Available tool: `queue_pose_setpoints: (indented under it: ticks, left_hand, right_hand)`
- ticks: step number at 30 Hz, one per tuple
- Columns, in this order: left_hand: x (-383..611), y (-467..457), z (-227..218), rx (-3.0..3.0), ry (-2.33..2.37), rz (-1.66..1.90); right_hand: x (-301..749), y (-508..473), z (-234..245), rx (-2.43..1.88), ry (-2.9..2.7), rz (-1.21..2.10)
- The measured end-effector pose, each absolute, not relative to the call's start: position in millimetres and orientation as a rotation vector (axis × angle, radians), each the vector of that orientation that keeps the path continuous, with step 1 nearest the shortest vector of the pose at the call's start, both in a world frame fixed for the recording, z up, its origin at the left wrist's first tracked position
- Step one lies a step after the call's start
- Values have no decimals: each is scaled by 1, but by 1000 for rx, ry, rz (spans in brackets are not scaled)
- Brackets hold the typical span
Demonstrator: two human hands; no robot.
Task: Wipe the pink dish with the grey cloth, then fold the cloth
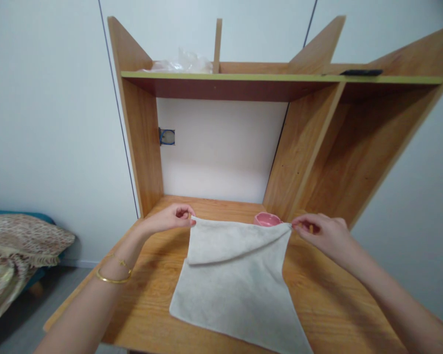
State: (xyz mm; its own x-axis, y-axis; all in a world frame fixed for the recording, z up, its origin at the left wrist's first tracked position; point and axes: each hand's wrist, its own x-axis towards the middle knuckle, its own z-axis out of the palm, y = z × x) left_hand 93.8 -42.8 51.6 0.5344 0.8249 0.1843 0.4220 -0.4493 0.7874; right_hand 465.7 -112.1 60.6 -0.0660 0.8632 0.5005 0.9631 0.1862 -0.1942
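Observation:
A pale grey cloth [236, 290] is stretched between my two hands above the wooden desk. My left hand [175, 216] pinches its upper left corner between thumb and fingers. At the upper right corner, my right hand [321, 231] grips the cloth the same way. The top edge runs almost straight from hand to hand, and a flap along the top is folded over, with a slanting lower edge. Behind the cloth, near my right hand, stands a pink bowl [268, 219], its lower part hidden.
The desk [140, 295] carries a wooden hutch with an upper shelf [243, 77]. On that shelf lie a clear plastic bag [186, 63] and a dark flat object [362, 72]. An open socket box [167, 137] shows in the wall. A patterned cloth [18, 241] drapes over blue furniture at left.

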Motion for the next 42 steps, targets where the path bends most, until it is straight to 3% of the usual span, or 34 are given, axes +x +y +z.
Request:
queue_pose_setpoints:
  ticks: [4, 7, 20, 27, 33, 39, 42]
  left_hand:
    - [103, -35, 57, 2069, 1111, 1047]
    - [103, -35, 56, 2095, 1142, 1087]
    - [91, -75, 48, 2100, 848, -39]
    - [105, -84, 31, 2093, 789, -335]
    - [100, -79, 45, 2051, 777, -64]
    - [113, -47, 31, 2056, 1145, 736]
    - [116, -31, 16, 2052, 1371, 959]
  right_hand:
    - [443, -104, 74, -1686, -1911, -740]
    - [439, -104, 74, -1696, -1982, -781]
    - [455, -169, 22, -1757, -2401, 90]
    - [448, -180, -1, -1781, -2457, 355]
    - [460, -163, -15, -2036, -2107, 358]
    - [479, -127, -43, -1940, -1808, 562]
    - [478, -114, -54, -1830, -1765, 746]
